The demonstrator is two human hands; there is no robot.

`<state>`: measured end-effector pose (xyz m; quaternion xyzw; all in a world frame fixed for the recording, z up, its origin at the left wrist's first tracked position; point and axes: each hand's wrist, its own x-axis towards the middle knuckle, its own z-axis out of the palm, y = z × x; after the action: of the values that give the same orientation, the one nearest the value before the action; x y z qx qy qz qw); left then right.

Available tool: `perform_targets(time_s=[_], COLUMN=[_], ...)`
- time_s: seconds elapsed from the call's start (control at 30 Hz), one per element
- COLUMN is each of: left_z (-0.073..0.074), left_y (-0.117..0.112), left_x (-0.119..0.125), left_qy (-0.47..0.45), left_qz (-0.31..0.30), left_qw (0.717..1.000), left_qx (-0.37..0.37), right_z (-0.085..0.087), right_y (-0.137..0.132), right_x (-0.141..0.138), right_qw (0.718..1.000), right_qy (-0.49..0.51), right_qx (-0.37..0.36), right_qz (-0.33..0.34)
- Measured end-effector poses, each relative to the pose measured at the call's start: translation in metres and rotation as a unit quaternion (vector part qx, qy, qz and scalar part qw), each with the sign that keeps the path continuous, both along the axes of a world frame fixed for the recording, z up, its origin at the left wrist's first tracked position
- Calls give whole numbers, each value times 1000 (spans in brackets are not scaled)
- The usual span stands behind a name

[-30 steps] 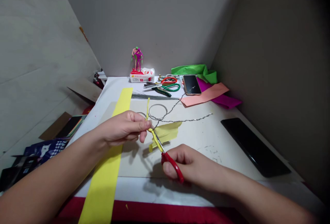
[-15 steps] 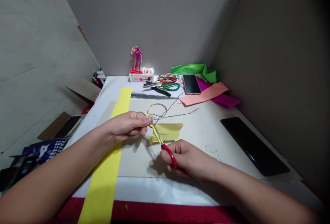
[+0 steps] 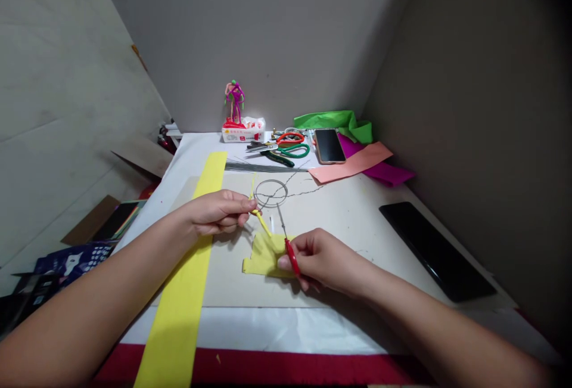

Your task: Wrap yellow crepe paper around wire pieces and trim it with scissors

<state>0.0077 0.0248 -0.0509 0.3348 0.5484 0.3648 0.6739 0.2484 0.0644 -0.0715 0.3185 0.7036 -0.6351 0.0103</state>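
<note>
My left hand (image 3: 223, 212) is closed, thumb and fingers pinching a twisted wire (image 3: 292, 179) partly wrapped in yellow crepe paper. The wire's bare strands spread away to the upper right. From the pinch, the yellow wrapped end (image 3: 263, 223) points down to the right. My right hand (image 3: 315, 260) grips red-handled scissors (image 3: 292, 254), blades pointing up and away, just right of that wrapped end. Below it is a piece of yellow crepe paper (image 3: 266, 257), partly behind my right hand; whether it still joins the wrapped end, I cannot tell.
A wire coil (image 3: 271, 206) lies on the grey board (image 3: 227, 286). A long yellow strip (image 3: 174, 316) runs along the left. Green-handled scissors (image 3: 292, 151), straight wires (image 3: 263, 167), a phone (image 3: 329, 146), coloured paper (image 3: 351, 163) and small figures (image 3: 235, 102) are at the back. A black slab (image 3: 435, 251) lies right.
The scissors have moved away from the wrapped end, their blades now pointing up. The yellow paper piece has shifted down and left. My left hand keeps its pinch.
</note>
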Motion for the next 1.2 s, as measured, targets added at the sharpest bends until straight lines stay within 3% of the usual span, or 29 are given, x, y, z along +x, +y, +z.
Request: perform_targets(time_s=[0.07,0.17,0.3,0.53,0.67,0.7,0.77,0.83,0.9,0.93,0.97,1.03,1.13,1.2], left_z=[4,12,20,25,27,27,25,22,19,18,18,20,24,25], left_y=[-2,-6,-10,-15,-19,-21,-24,-27,-30,-31,-32,-33,-34,-35], left_x=[0,1,7,18,25,27,34,41,48,50,51,53,55,57], left_qy=[1,3,1,-19,-27,-27,-17,16,67,90,109,131,134,131], left_qz=[16,44,74,103,116,114,104,86,56,36,17,-11,-23,-27], left_qw=[1000,998,995,990,985,984,984,983,977,974,971,968,973,976], left_qx=[18,46,69,100,126,132,144,163,193,206,214,213,185,171], right_z=[1,3,5,9,14,15,16,15,14,13,12,12,12,12], right_y=[3,8,10,6,6,5,2,-2,-6,-8,-10,-10,-8,-7], right_x=[5,13,17,15,15,15,13,11,9,8,7,7,10,13], right_qw=[982,908,854,833,836,850,905,951,961,960,958,945,895,858], right_qy=[-41,-103,-145,-139,-112,-77,48,184,243,250,253,258,280,309], right_qx=[182,407,499,535,537,521,418,230,88,66,73,155,323,393], right_qz=[6,-5,-11,23,9,-9,-59,-93,-102,-104,-111,-131,-131,-117])
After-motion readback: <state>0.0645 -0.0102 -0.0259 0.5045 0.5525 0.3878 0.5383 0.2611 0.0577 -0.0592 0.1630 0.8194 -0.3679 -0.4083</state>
